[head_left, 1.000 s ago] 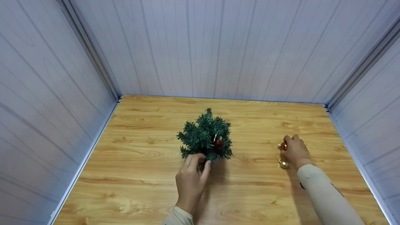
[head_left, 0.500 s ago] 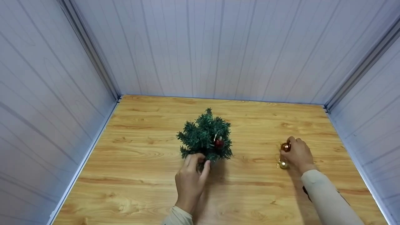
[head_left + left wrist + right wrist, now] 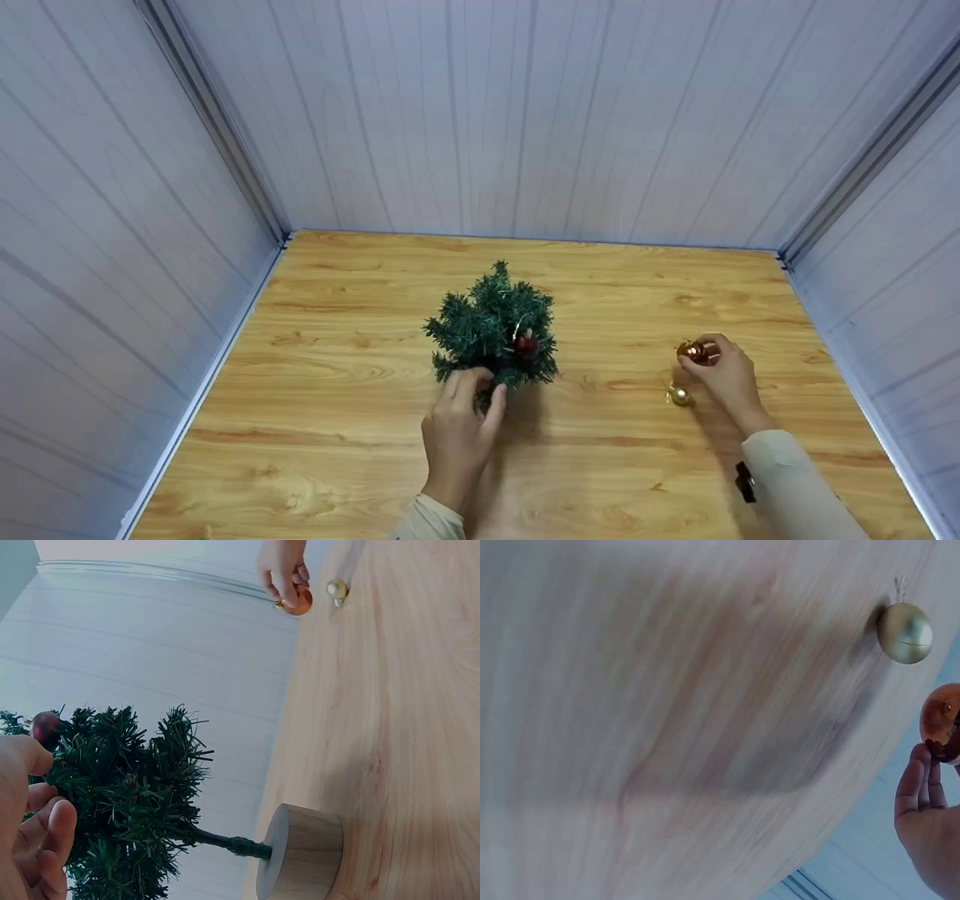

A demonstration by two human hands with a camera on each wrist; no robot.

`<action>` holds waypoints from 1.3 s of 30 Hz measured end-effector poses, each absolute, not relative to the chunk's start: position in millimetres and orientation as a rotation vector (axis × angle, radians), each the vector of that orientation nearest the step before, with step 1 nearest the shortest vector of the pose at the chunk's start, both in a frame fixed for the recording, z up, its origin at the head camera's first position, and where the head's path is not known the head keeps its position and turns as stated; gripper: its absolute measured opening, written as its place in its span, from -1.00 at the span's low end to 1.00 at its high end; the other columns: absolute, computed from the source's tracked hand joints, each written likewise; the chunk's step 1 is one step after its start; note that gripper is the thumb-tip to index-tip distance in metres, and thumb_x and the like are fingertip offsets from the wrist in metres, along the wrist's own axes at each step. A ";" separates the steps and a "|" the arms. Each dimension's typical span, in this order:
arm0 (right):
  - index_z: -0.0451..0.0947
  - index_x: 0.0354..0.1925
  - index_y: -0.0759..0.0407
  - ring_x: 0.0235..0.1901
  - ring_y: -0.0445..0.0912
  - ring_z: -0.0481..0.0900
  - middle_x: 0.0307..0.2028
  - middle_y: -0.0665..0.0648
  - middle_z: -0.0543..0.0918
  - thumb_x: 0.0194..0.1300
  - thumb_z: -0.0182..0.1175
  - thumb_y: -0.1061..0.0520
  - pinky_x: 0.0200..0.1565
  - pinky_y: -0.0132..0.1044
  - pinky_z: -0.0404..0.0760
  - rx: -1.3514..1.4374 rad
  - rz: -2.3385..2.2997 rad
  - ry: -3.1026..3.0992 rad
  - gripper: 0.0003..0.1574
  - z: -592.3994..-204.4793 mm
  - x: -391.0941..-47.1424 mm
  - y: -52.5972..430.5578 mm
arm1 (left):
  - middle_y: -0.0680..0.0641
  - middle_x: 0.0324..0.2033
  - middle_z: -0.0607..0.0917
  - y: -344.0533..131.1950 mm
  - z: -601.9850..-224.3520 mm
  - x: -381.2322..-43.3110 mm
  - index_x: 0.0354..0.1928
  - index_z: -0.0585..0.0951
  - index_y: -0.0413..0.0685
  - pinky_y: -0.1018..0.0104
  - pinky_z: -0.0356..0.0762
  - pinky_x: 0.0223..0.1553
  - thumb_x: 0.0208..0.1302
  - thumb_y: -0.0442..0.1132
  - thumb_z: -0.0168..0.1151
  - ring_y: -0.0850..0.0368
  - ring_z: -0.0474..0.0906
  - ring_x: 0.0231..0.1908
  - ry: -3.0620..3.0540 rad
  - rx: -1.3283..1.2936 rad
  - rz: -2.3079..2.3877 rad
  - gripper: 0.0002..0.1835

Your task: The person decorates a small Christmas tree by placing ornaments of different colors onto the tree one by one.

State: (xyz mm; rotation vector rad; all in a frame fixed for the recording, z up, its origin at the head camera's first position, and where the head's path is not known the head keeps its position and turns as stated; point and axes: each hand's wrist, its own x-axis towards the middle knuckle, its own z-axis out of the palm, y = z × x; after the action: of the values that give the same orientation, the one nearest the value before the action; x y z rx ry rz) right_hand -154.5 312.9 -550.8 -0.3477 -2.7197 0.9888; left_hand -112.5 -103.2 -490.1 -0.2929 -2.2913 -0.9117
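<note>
A small green Christmas tree [image 3: 487,319] stands mid-table on a round wooden base [image 3: 307,851]. My left hand [image 3: 456,431] grips its lower front branches with thumb and curled fingers, the fingertips partly sunk in the needles. Hanging on the tree's right side is a dark red bauble [image 3: 526,345]. Off to the right, my right hand [image 3: 731,379] pinches a shiny copper bauble [image 3: 687,350] between thumb and fingertips. Just below it in the head view, a gold bauble [image 3: 681,396] with a thin hanging loop lies on the table; the right wrist view shows this gold bauble [image 3: 904,634] apart from the fingers.
The wood-grain table [image 3: 330,420] is enclosed by pale panel walls [image 3: 480,120] at the back, left and right. Metal corner strips [image 3: 217,120] run up where the walls meet. Bare tabletop lies between the tree and the baubles.
My right hand has shifted slightly right and nearer to me, and the copper bauble it holds has moved a little right and turned. The left hand and tree have stayed put.
</note>
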 end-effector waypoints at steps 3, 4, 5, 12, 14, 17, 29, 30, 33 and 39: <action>0.49 0.09 0.26 -0.19 0.07 0.60 -0.10 0.31 0.60 0.23 0.36 -0.08 -0.30 -0.43 0.51 -0.407 1.034 -2.681 -0.39 -551.6 -148.3 310.1 | 0.12 -0.30 0.65 -102.4 -490.0 -112.3 -0.20 0.62 0.09 0.47 0.43 -0.59 0.17 -0.08 0.40 0.36 0.47 -0.57 -2.292 -0.297 -0.914 -0.79; 0.48 0.10 0.26 -0.19 0.04 0.60 -0.08 0.30 0.60 0.23 0.36 -0.10 -0.31 -0.46 0.50 -0.429 1.051 -2.674 -0.37 -551.7 -146.3 308.7 | 0.12 -0.30 0.65 -102.1 -490.1 -112.4 -0.20 0.62 0.09 0.47 0.43 -0.59 0.17 -0.08 0.41 0.36 0.47 -0.57 -2.291 -0.299 -0.917 -0.79; 0.48 0.11 0.26 -0.18 0.02 0.60 -0.07 0.30 0.59 0.23 0.36 -0.12 -0.31 -0.49 0.50 -0.452 1.073 -2.666 -0.35 -551.8 -144.4 307.2 | 0.12 -0.30 0.65 -101.8 -490.3 -112.4 -0.20 0.62 0.08 0.47 0.43 -0.59 0.17 -0.08 0.41 0.36 0.47 -0.57 -2.290 -0.302 -0.921 -0.79; 0.43 0.18 0.24 -0.16 -0.11 0.56 0.00 0.27 0.57 0.23 0.33 -0.21 -0.29 -0.54 0.50 -0.560 1.214 -2.630 -0.25 -547.3 -131.7 290.5 | 0.12 -0.30 0.65 -100.6 -489.2 -112.6 -0.20 0.62 0.09 0.46 0.43 -0.59 0.17 -0.08 0.41 0.36 0.47 -0.57 -2.296 -0.301 -0.931 -0.79; 0.43 0.19 0.24 -0.15 -0.14 0.55 0.02 0.28 0.58 0.23 0.32 -0.22 -0.28 -0.55 0.50 -0.568 1.259 -2.612 -0.23 -545.5 -128.7 284.2 | 0.12 -0.30 0.65 -100.3 -489.4 -112.6 -0.21 0.62 0.09 0.47 0.42 -0.59 0.17 -0.08 0.40 0.36 0.47 -0.57 -2.299 -0.299 -0.933 -0.80; 0.43 0.21 0.23 -0.15 -0.22 0.53 0.04 0.29 0.59 0.23 0.32 -0.23 -0.24 -0.57 0.51 -0.571 1.324 -2.577 -0.22 -542.7 -124.3 273.5 | 0.12 -0.30 0.65 -100.1 -489.6 -112.6 -0.20 0.62 0.09 0.47 0.42 -0.60 0.18 -0.08 0.40 0.34 0.48 -0.58 -2.297 -0.298 -0.937 -0.80; 0.45 0.19 0.31 -0.16 -0.39 0.52 0.03 0.21 0.54 0.25 0.36 0.02 -0.12 -0.63 0.50 -0.538 1.604 -2.324 -0.36 -543.0 -108.7 231.6 | 0.11 -0.31 0.66 -99.9 -490.4 -111.7 -0.20 0.62 0.07 0.46 0.43 -0.59 0.18 -0.08 0.40 0.29 0.51 -0.58 -2.295 -0.296 -0.945 -0.79; 0.46 0.19 0.31 -0.16 -0.38 0.52 0.01 0.18 0.54 0.25 0.36 0.05 -0.11 -0.62 0.50 -0.539 1.627 -2.302 -0.37 -542.8 -108.0 228.9 | 0.11 -0.31 0.66 -99.9 -490.3 -111.7 -0.20 0.62 0.07 0.46 0.43 -0.59 0.18 -0.08 0.40 0.27 0.52 -0.58 -2.294 -0.297 -0.948 -0.79; 0.45 0.20 0.35 -0.15 -0.38 0.52 -0.04 0.10 0.54 0.25 0.36 0.11 -0.08 -0.63 0.49 -0.555 1.690 -2.246 -0.37 -542.1 -106.1 222.0 | 0.09 -0.31 0.65 -99.2 -489.7 -111.3 -0.19 0.62 0.06 0.46 0.43 -0.59 0.18 -0.07 0.40 0.26 0.51 -0.59 -2.291 -0.301 -0.972 -0.78; 0.41 0.21 0.44 -0.13 -0.39 0.52 -0.09 -0.02 0.54 0.26 0.33 0.23 -0.05 -0.64 0.49 -0.573 1.790 -2.113 -0.39 -541.7 -105.8 209.3 | 0.09 -0.26 0.64 -94.1 -487.0 -112.8 -0.15 0.62 0.05 0.51 0.38 -0.60 0.17 -0.02 0.42 0.36 0.42 -0.62 -2.280 -0.331 -0.990 -0.71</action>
State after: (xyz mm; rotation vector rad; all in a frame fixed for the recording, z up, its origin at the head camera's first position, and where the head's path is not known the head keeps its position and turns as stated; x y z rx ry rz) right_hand -105.8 209.3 -541.7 -0.5730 -2.1131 1.7903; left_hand -112.8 -94.1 -487.0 -0.3315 -2.2800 -0.9895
